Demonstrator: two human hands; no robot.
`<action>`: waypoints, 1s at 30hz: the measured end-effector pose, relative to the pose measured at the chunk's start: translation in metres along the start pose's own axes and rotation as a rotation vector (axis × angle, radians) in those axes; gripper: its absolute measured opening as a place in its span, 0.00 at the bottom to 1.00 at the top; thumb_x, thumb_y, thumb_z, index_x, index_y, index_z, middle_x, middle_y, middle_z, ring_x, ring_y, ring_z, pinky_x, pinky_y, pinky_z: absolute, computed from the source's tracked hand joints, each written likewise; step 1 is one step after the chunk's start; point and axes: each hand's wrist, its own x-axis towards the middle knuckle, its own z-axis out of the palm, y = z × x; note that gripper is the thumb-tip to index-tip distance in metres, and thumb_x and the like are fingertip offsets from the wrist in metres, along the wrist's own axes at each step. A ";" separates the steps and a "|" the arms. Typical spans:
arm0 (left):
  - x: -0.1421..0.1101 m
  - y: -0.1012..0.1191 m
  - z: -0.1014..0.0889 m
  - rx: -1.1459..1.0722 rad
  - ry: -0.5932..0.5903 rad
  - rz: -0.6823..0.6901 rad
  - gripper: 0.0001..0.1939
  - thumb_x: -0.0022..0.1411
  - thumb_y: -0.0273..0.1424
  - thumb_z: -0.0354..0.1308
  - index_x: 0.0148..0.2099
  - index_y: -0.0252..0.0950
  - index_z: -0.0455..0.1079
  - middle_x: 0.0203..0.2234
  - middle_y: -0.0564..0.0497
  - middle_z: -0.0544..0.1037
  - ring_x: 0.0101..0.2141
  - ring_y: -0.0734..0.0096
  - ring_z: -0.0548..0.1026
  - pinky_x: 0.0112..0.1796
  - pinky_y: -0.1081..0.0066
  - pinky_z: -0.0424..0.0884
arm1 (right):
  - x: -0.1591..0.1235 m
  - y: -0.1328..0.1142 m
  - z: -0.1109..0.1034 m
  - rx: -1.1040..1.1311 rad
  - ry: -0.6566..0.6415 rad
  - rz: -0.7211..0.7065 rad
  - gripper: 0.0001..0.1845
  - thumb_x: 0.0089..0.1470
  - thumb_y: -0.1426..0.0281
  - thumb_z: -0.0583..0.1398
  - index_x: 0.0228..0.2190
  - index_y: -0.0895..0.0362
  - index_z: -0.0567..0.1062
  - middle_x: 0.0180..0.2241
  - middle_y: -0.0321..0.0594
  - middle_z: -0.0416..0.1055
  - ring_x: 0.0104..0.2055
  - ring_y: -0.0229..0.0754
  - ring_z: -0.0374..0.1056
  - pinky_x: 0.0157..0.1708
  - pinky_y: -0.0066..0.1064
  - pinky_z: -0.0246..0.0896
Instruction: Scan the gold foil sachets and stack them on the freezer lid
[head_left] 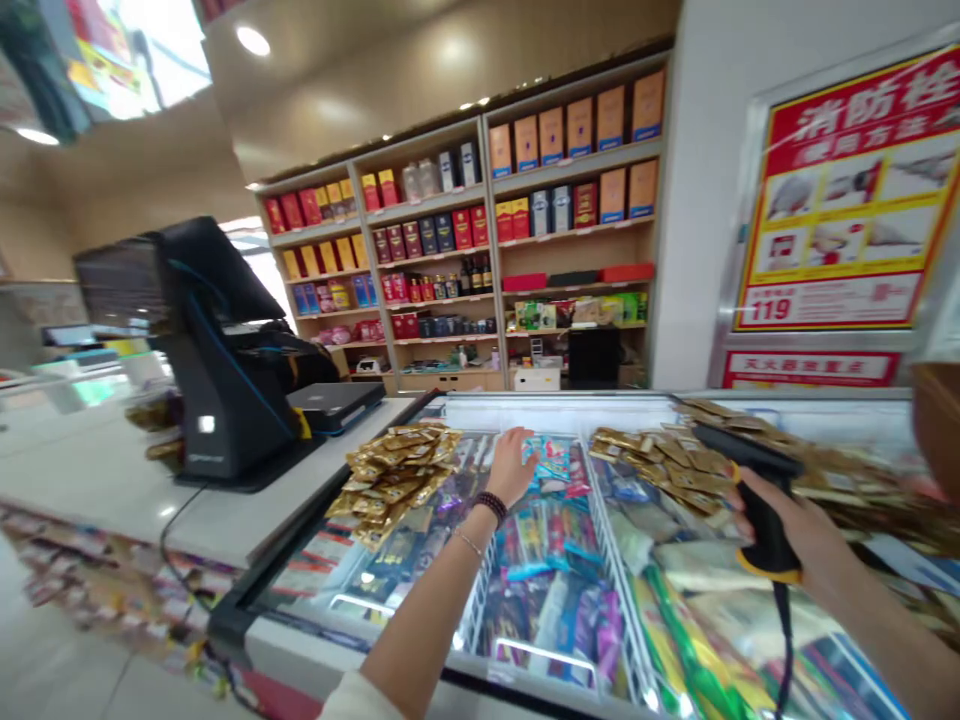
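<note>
My right hand (772,515) is wrapped round the handle of a black barcode scanner (750,455) with orange trim, its cable hanging down. My left hand (514,465), with beads at the wrist, reaches over a glass-topped chest freezer (337,655). Its fingers are stretched forward, right beside light blue packets (553,457); I cannot tell whether they touch. Heaps of gold packets lie to either side: one left pile (397,475) and one right pile (664,462) near the scanner. Below my left arm, wire baskets (607,545) hold colourful wrapped packs.
On the left, a white counter (90,480) bears a black checkout terminal (225,370) and a flat black box (337,405). Shelves (484,300) of boxed goods stand behind the freezer. A red and yellow sign (847,200) hangs on the right wall. A brown box (937,425) is at the right edge.
</note>
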 end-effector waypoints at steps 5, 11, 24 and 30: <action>-0.005 0.066 0.091 -0.182 -0.163 0.083 0.20 0.69 0.27 0.65 0.61 0.39 0.79 0.63 0.39 0.82 0.66 0.49 0.77 0.71 0.50 0.68 | -0.009 -0.011 -0.058 0.055 0.110 -0.009 0.29 0.36 0.55 0.82 0.34 0.53 0.77 0.22 0.30 0.70 0.19 0.33 0.61 0.16 0.24 0.58; -0.001 0.113 0.163 -0.196 -0.246 0.002 0.21 0.67 0.28 0.67 0.61 0.38 0.79 0.61 0.37 0.83 0.65 0.47 0.78 0.71 0.50 0.69 | -0.012 -0.002 -0.100 0.117 0.204 0.016 0.17 0.54 0.60 0.75 0.37 0.54 0.77 0.23 0.30 0.69 0.20 0.34 0.61 0.19 0.26 0.56; 0.051 0.158 0.234 -0.117 -0.355 -0.135 0.36 0.55 0.39 0.83 0.61 0.33 0.76 0.63 0.28 0.80 0.69 0.35 0.73 0.70 0.49 0.67 | 0.005 0.016 -0.124 0.166 0.195 0.072 0.22 0.50 0.54 0.77 0.36 0.52 0.75 0.24 0.29 0.67 0.21 0.34 0.59 0.20 0.26 0.57; 0.060 0.133 0.227 -0.261 -0.318 -0.217 0.37 0.47 0.33 0.86 0.58 0.36 0.79 0.63 0.32 0.80 0.66 0.40 0.77 0.68 0.52 0.70 | 0.001 0.014 -0.118 0.120 0.204 0.057 0.22 0.53 0.53 0.76 0.37 0.51 0.76 0.24 0.30 0.67 0.21 0.35 0.61 0.20 0.26 0.57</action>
